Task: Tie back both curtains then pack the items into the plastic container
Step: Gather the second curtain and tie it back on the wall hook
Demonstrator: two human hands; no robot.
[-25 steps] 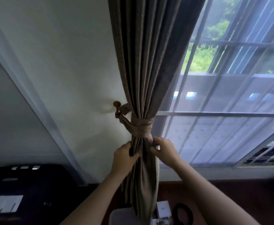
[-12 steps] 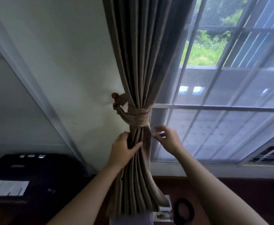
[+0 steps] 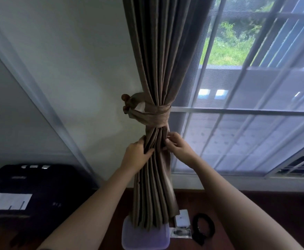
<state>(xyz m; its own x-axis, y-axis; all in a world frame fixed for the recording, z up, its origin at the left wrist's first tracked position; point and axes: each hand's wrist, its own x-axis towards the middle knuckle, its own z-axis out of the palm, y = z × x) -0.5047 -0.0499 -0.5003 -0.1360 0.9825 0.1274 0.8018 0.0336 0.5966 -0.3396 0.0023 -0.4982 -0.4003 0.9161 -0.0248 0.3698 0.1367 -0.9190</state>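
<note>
Plastic container [image 3: 145, 237] low on floor, curtain hem hanging over it. My left hand [image 3: 136, 156] clutches pleats of curtain [image 3: 156, 69]; right hand [image 3: 178, 147] pinches opposite edge. Fabric soft, heavy, drapey: best gripped bunched, just below tieback [image 3: 154, 114] looped to wall hook [image 3: 125, 98].

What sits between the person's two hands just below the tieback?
In the head view, the gathered pleats of the brown curtain fill the gap: the left hand grips their left edge, the right hand pinches their right edge.
</note>
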